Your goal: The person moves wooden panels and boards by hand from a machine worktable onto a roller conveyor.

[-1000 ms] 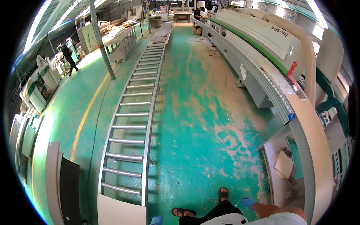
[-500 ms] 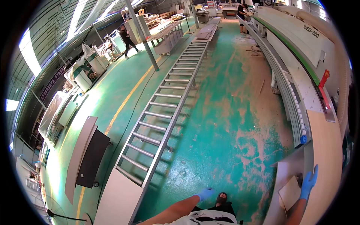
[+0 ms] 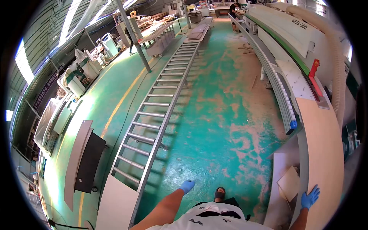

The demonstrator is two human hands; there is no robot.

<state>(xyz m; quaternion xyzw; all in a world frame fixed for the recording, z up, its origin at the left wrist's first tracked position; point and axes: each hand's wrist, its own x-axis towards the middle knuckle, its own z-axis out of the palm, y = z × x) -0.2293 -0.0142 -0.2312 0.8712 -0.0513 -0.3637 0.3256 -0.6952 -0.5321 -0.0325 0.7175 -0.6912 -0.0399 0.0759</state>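
Note:
Both hands wear blue gloves. My left hand (image 3: 187, 186) hangs over the green floor, right of the roller conveyor (image 3: 145, 142); its fingers look curled, but what they hold, if anything, is too small to tell. My right hand (image 3: 310, 197) lies with fingers spread on the pale wooden surface (image 3: 324, 153) at the right. That surface extends from the long edge-banding machine (image 3: 280, 32), which has a red lever (image 3: 314, 73). Beneath it, several loose board pieces (image 3: 289, 182) sit on a low shelf. A flat pale panel (image 3: 117, 201) covers the conveyor's near end.
A dark cart (image 3: 90, 165) with a leaning panel stands at the left. A grey post (image 3: 134, 38) rises beyond it. Two people are in the distance, one by the machine's far end (image 3: 232, 15), one partly behind the post. A sandal (image 3: 219, 193) shows below.
The view has swung left since a second ago, then slightly back right. My right hand has come up onto the wooden surface. The distant person at the left has walked behind the post.

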